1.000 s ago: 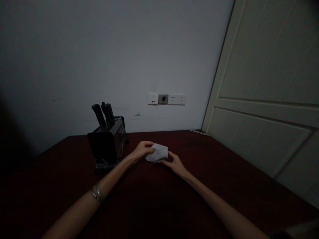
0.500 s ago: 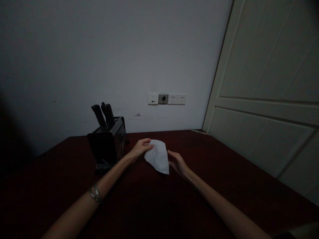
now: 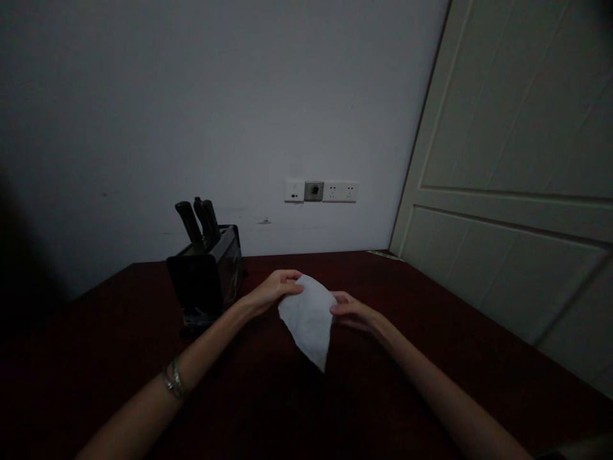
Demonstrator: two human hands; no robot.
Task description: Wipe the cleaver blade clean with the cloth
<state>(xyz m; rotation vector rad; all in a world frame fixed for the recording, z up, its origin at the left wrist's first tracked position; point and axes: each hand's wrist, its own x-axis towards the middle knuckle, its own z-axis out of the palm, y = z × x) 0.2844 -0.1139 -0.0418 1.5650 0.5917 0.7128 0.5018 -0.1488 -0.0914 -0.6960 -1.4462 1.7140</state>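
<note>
A white tissue (image 3: 310, 319) hangs unfolded above the dark red table (image 3: 297, 409), its lower corner pointing down. My left hand (image 3: 272, 291) pinches its upper left edge with closed fingers. My right hand (image 3: 352, 311) pinches its right edge, fingers pressed together. A bracelet sits on my left wrist (image 3: 173, 381). Both arms reach forward over the tabletop.
A black knife block (image 3: 207, 276) with three dark handles stands on the table to the left of my hands. Behind is a white wall with a row of sockets (image 3: 320, 191). A pale panelled door (image 3: 517, 191) borders the table's right side.
The tissue was a crumpled wad between both hands; it has been lifted and spread open, and it hangs lower and wider. My right hand has shifted up to its right edge.
</note>
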